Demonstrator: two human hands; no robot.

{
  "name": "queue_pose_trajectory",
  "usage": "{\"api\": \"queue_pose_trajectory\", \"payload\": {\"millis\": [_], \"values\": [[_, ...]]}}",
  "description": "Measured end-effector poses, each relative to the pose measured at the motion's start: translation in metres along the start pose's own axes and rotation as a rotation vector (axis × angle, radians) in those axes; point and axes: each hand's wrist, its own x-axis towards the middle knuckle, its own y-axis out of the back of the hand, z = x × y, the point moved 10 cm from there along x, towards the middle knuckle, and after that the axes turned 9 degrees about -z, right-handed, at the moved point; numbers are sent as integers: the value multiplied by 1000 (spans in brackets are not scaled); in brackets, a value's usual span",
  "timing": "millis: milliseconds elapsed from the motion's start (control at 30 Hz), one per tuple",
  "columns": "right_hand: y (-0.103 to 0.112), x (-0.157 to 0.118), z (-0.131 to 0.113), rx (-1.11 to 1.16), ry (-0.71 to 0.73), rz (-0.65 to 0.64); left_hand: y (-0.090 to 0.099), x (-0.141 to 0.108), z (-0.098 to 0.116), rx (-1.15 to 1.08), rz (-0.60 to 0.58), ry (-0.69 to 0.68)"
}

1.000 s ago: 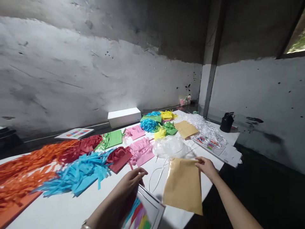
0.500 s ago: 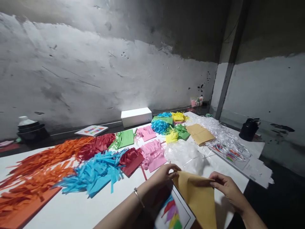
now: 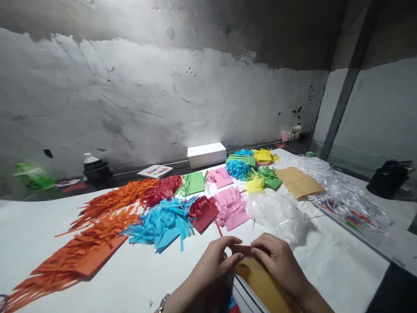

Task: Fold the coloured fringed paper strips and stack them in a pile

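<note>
My left hand (image 3: pixel 219 263) and my right hand (image 3: pixel 276 261) are close together at the bottom of the view. Both pinch the upper edge of a brown paper sheet (image 3: pixel 252 271), which looks like kraft paper or an envelope. A white printed card or board (image 3: pixel 244 293) with a dark border line and coloured patches stands against it, near my left hand; its lower part is out of view. A fringed pink paper piece (image 3: pixel 233 208) and a dark red one (image 3: pixel 203 213) lie just beyond my hands.
Fringed orange paper (image 3: pixel 97 256) and blue paper (image 3: pixel 163 224) spread across the white-covered table (image 3: pixel 137 282). A clear plastic bag (image 3: pixel 280 217), a brown envelope (image 3: pixel 301 181) and a heap of white string (image 3: pixel 339 182) lie right. A white box (image 3: pixel 206 155) stands at the back.
My right hand has moved left along the brown paper's edge to meet my left hand. The printed card is now mostly turned away. The view has swung left.
</note>
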Motion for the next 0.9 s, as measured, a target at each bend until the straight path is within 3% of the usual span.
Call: {"api": "queue_pose_trajectory", "payload": {"millis": [167,300,567,733,900], "values": [[-14,11,-3,157,36,-97,6,-14,-9,25,-3,16],[-13,11,-2,174,49,1,5,-16,-11,-13,-1,10],[-1,-16,-40,-281,427,317,-7,-12,-18,-253,-67,18],[-3,-19,-46,-355,463,326,-16,-12,-29,-387,-76,39],[-5,-25,-52,-361,488,300,-13,-8,-36,-345,-32,39]]}}
